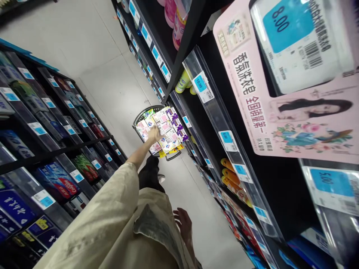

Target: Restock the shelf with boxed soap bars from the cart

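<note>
My left hand (154, 134) reaches down at the end of an outstretched arm in a beige sleeve. Its fingers are curled closed over the middle of a black shopping basket (136, 118); what they grip is hidden. Flat pink-and-white soap packs (165, 129) fill the basket around the hand. Purple-and-white LUX packs (177, 125) line its right side, and a green packet (148, 113) pokes out at the far end. At my side hangs my right hand (183, 223), fingers loosely bent and apart, with nothing visible in it.
Shelves with toothpaste boxes (60, 179) stand on the left. A shelf with price tags (203, 86) runs close along the right, holding yellow-orange bottles (232, 177). A pink soap sign (252, 112) juts out at upper right. Pale floor (112, 86) lies between.
</note>
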